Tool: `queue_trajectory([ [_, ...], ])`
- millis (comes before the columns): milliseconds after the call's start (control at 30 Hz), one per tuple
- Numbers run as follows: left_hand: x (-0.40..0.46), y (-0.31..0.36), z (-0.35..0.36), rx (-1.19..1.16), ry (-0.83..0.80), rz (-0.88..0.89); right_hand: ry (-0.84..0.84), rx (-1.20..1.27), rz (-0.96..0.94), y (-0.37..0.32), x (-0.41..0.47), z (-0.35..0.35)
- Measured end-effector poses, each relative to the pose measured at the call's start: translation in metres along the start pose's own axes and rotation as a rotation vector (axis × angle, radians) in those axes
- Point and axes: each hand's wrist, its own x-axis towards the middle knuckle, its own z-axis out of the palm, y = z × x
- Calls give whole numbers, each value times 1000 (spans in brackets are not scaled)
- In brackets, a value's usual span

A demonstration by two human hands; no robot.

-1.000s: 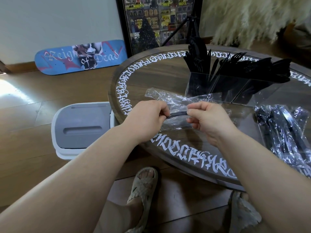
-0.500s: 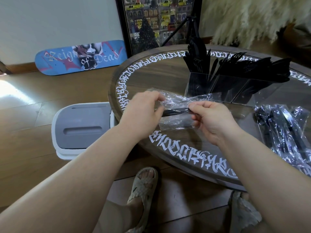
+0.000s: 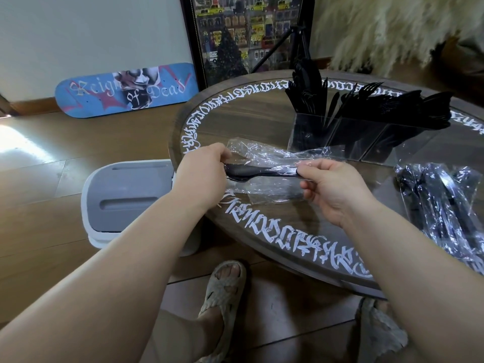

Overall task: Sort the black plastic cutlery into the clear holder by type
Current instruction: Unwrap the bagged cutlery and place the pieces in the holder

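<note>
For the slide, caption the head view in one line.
Both hands, left hand and right hand, pull black cutlery from its clear wrapper before the filled holder.

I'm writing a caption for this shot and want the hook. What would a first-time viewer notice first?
Dead centre, the left hand and right hand hold black plastic cutlery half out of a crinkled clear wrapper. Next comes the round table ringed with white calligraphy, with the clear holder bristling with black cutlery at its far side. A blue skateboard deck leans on the wall at left.
</note>
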Motion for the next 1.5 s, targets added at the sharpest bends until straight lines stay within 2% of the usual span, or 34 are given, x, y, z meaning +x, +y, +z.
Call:
queue_trajectory([
  [233,5,-12,0,76,47,-15,140,121,-16,-11,2,-13],
  [300,2,-8,2,128,93,47,148,112,-22,-11,3,-15],
  [367,-4,2,6,95,115,193,137,80,-27,-8,2,-14],
  [400,-8,8,9,65,68,274,130,62,-30,-6,2,-13],
  [467,-14,16,18,37,-124,369,125,42,-40,-3,1,-12],
  [567,-15,14,29,128,-332,342,172,41,-84,-5,-1,-15],
  [800,-12,9,37,206,-420,324,432,90,-368,-28,-10,-35],
  [900,-11,11,38,243,-438,331,458,200,-470,-36,-16,-42],
  [1000,-9,17,38,206,-396,326,353,264,-415,-35,-19,-41],
  [1067,-8,24,34,90,-254,302,258,277,-332,-28,-19,-38],
  [1133,-7,34,26,-120,-121,175,162,276,-263,-24,-19,-35],
  [1233,-4,41,16,-466,-77,-43,-9,190,-147,-21,-20,-30],
  [1300,-4,43,13,-659,-70,-117,-111,60,-103,-19,-22,-27],
  [1367,-3,44,11,-752,-50,-139,-180,-110,-123,-16,-22,-24],
  [1500,-3,41,10,-719,-52,-103,-207,-619,-277,-11,-21,-21],
])
